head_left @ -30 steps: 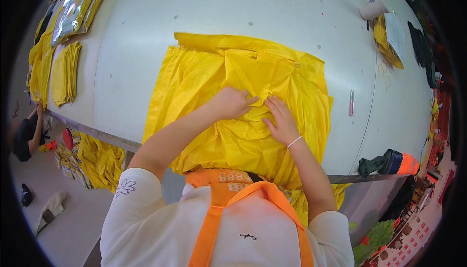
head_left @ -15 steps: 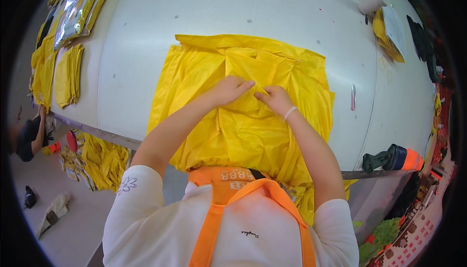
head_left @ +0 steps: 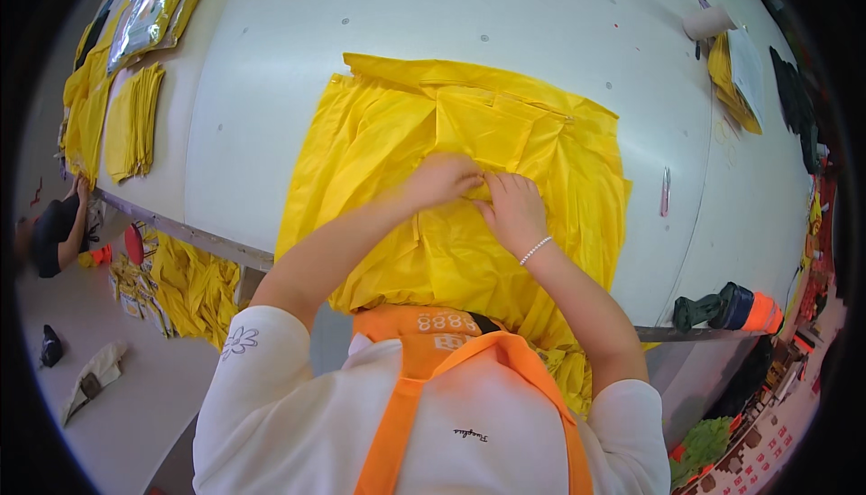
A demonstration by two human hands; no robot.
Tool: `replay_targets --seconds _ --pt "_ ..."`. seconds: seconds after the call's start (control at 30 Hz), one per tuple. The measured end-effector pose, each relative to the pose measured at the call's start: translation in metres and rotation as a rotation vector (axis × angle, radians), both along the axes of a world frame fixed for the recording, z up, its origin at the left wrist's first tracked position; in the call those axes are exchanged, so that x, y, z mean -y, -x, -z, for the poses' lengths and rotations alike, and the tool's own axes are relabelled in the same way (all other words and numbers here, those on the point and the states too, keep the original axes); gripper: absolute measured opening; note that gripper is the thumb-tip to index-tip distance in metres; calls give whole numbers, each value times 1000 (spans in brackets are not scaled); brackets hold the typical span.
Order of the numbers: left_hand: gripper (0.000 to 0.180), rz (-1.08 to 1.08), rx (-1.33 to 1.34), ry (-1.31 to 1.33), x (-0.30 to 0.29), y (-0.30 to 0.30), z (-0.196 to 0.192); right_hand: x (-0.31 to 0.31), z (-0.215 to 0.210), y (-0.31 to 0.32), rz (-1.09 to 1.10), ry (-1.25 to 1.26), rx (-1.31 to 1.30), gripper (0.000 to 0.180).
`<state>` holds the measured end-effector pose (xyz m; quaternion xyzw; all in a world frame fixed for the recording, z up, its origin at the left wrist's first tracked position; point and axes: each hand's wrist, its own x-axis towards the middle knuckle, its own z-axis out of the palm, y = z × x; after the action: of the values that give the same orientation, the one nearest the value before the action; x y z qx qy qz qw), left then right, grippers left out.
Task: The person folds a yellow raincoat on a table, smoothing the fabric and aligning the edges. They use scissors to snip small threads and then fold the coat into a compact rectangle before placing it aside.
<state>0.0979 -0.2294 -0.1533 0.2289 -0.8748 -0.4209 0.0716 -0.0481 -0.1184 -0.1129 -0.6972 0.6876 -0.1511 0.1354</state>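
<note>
While both press together, left hand and right hand seemingly pinch yellow garment.

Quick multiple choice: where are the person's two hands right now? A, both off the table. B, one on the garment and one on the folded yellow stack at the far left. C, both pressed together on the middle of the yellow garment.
C: the left hand and right hand meet on the yellow garment spread on the white table.
</note>
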Motion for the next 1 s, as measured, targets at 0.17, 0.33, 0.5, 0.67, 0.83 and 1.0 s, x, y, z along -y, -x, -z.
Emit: replay_targets --seconds 0.17,0.33,0.5,0.67,0.83,1.0 --pt "21 -139 27 59 18 15 -15 24 27 19 322 -182 541 21" --pt "24 94 -106 662 -3 1 -12 41 31 29 271 -276 391 16" --pt "19 109 -146 168 31 5 9 26 11 2 92 261 32 14" --pt "17 7 5 -22 52 24 -17 39 27 24 238 -88 307 16" --pt "22 43 -73 632 22 21 -2 60 25 33 306 -89 297 18" --pt "23 -157 -2 69 52 29 -10 50 19 11 173 354 -12 18"
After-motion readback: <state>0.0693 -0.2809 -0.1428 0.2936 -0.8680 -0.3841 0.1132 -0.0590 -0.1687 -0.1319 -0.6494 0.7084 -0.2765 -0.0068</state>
